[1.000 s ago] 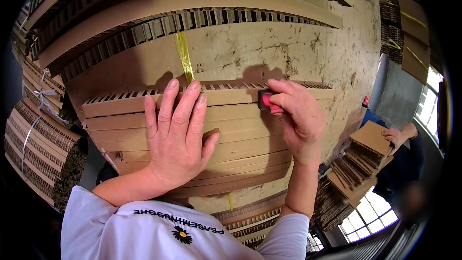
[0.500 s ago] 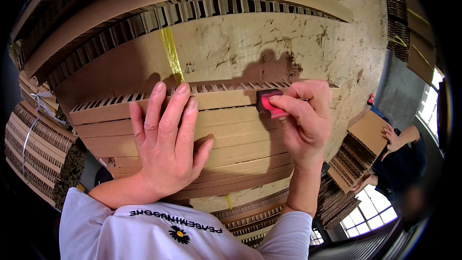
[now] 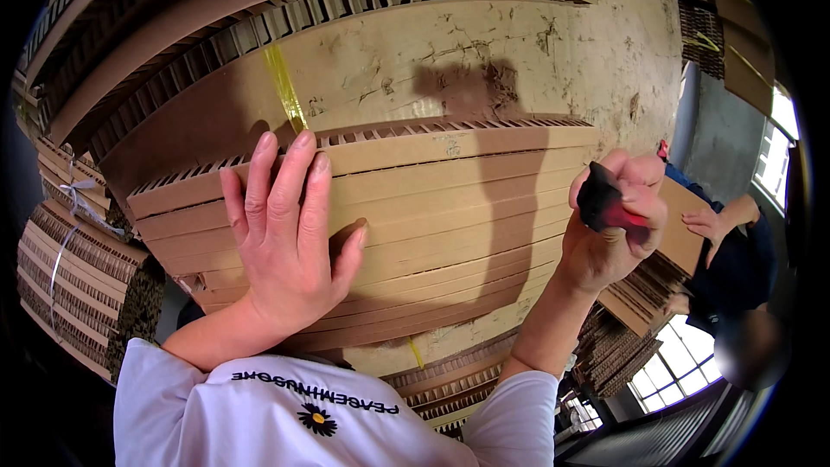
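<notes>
My left hand (image 3: 287, 246) lies flat on a stack of cardboard strips (image 3: 424, 225), fingers spread, fingertips near the far edge. To the right, my right hand (image 3: 618, 225) is raised off the stack and holds a small red and black stamp (image 3: 608, 205) between thumb and fingers. A small faint mark (image 3: 452, 146) shows on the farthest strip. Yellow strapping (image 3: 285, 86) runs away from the stack just beyond my left fingertips.
Long honeycomb cardboard pieces (image 3: 285, 19) lie across the far side. A tied cardboard bundle (image 3: 76, 281) stands at the left. At the right, a person in dark clothes (image 3: 735, 251) handles cardboard sheets (image 3: 679, 233). More cardboard (image 3: 450, 380) sits below the stack's near side.
My right hand has lifted the stamp off the farthest strip and moved right, with a mark now visible where it was. My left hand stays flat on the stack.
</notes>
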`<act>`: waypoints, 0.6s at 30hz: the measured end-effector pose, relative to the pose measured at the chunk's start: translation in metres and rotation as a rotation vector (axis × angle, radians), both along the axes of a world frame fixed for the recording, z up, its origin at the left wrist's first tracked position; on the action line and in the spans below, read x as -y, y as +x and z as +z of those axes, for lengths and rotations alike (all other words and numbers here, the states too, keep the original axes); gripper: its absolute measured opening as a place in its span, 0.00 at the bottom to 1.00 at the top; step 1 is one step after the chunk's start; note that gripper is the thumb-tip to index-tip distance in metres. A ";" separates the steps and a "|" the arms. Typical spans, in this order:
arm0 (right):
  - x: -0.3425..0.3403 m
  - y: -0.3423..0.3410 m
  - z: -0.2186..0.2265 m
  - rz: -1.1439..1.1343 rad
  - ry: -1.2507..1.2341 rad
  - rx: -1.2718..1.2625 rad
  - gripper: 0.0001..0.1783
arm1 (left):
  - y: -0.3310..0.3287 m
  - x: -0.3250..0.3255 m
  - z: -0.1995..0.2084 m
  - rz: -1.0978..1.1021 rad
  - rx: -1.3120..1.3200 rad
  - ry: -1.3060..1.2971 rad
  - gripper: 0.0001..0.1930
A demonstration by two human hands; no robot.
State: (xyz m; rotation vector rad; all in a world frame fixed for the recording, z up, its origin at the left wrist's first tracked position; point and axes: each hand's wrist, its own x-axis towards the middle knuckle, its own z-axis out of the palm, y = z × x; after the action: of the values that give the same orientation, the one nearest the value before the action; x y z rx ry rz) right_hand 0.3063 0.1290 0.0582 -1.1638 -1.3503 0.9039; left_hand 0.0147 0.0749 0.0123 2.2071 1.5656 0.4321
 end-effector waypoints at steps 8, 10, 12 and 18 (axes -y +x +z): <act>0.020 0.007 -0.021 0.151 -0.169 0.451 0.13 | 0.000 0.000 -0.002 0.008 -0.002 0.026 0.40; 0.018 0.009 -0.024 0.155 -0.156 0.479 0.14 | 0.000 0.000 -0.002 0.001 -0.004 0.023 0.41; 0.016 0.009 -0.021 0.188 -0.170 0.525 0.12 | -0.001 0.000 -0.002 -0.003 -0.005 0.021 0.41; 0.012 0.003 -0.016 0.225 -0.190 0.586 0.13 | -0.001 0.000 -0.001 -0.009 -0.013 0.013 0.41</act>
State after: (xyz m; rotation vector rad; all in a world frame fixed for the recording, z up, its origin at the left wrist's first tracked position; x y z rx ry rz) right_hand 0.3095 0.1174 0.0421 -1.5183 -1.9291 0.8987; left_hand 0.0138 0.0753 0.0112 2.2307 1.5631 0.4271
